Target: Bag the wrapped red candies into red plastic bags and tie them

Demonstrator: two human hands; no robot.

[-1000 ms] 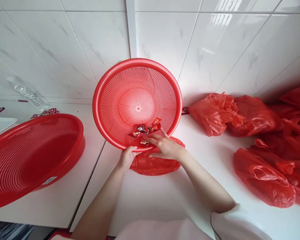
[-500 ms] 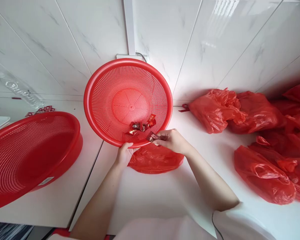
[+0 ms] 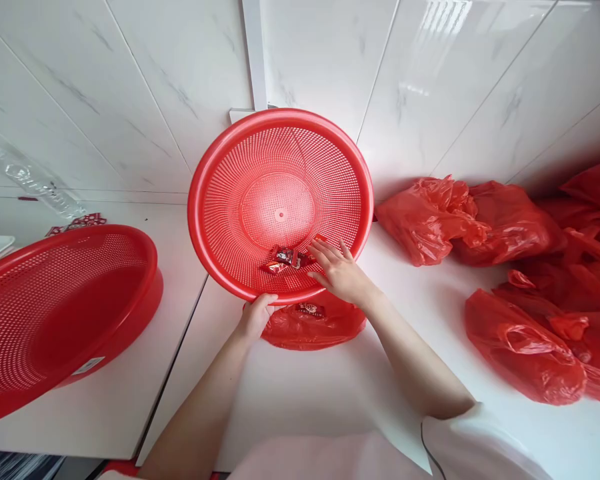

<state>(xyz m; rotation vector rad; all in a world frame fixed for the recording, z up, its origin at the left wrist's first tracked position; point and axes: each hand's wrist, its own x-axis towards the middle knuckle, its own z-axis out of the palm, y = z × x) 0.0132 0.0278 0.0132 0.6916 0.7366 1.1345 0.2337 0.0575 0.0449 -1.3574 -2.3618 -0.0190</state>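
The person wears a pale top (image 3: 305, 460) with a faint pinkish tint across the front, showing at the near edge of the tabletop (image 3: 300, 393). The right sleeve (image 3: 480, 443) is short, whitish and wide, ending around the elbow, with a thin dark line curving along its inner side. The slim forearms (image 3: 405, 357), left hand (image 3: 254, 319) and right hand (image 3: 346, 279) are bare.
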